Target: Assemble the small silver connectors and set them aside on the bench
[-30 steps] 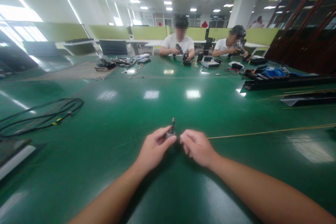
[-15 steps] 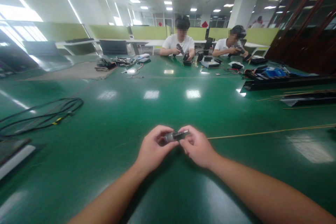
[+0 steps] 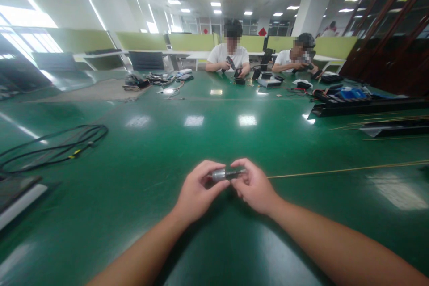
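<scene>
A small grey metal cylinder with a thin dark shaft (image 3: 219, 175) is held above the green table, lying nearly level. My left hand (image 3: 197, 190) is closed round its thick grey end, thumb below and fingers above. At the thin end, my right hand (image 3: 253, 187) has its thumb and curled fingers by the shaft tip, its index finger arched over it. Part of the cylinder is hidden behind the left fingers, and the exact contact of the right fingertips is hard to make out.
The glossy green table (image 3: 161, 143) stretches ahead. A black cable coil (image 3: 83, 132) and a dark flat device (image 3: 20, 196) lie left. A thin yellowish rod (image 3: 318, 172) runs right. Two people (image 3: 228, 58) handle parts across the table; black channels (image 3: 362, 106) lie at far right.
The metal cylinder has turned slightly more level, with its shaft pointing right. My right index finger has lifted a little away from the shaft. The left hand keeps its grip.
</scene>
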The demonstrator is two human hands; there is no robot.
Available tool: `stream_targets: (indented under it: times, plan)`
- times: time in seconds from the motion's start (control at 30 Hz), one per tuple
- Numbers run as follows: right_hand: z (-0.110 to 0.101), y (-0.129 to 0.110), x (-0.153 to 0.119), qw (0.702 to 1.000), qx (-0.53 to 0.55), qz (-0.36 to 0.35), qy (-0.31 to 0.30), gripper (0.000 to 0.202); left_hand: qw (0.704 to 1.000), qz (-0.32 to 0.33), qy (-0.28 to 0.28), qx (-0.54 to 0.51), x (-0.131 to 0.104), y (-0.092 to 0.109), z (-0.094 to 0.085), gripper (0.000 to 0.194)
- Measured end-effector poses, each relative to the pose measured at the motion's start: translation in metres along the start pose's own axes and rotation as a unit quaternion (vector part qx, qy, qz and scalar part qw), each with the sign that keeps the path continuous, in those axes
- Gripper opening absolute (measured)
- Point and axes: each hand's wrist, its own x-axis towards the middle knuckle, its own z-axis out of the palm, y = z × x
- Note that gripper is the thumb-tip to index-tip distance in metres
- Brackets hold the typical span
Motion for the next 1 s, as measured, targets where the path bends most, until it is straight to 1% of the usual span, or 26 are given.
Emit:
stream_targets:
  times: [0.3, 0.53, 0.87, 1.0]
  plan:
    - [0.0008, 0.0013, -0.0017, 1.0, -0.001, -0.01, -0.01, 0.022, 1.0, 0.006, -0.008, -0.023, -0.0005, -0.0015, 0.0023, 0.025]
    - [0.0008, 0.0006, -0.0024, 1.0, 0.004, -0.016, -0.016, 0.022, 0.999, 0.02, -0.015, -0.02, -0.0015, -0.0017, 0.0013, 0.025]
    - [-0.0005, 0.0013, -0.002, 0.999, -0.016, -0.042, -0.003, 0.017, 0.999, 0.011, -0.023, -0.026, -0.0017, -0.0006, 0.0009, 0.026]
    - [-0.0002, 0.0, -0.0021, 0.999, -0.006, -0.032, -0.007, 0.014, 1.0, 0.021, -0.02, -0.011, -0.0022, -0.0006, 0.0002, 0.026]
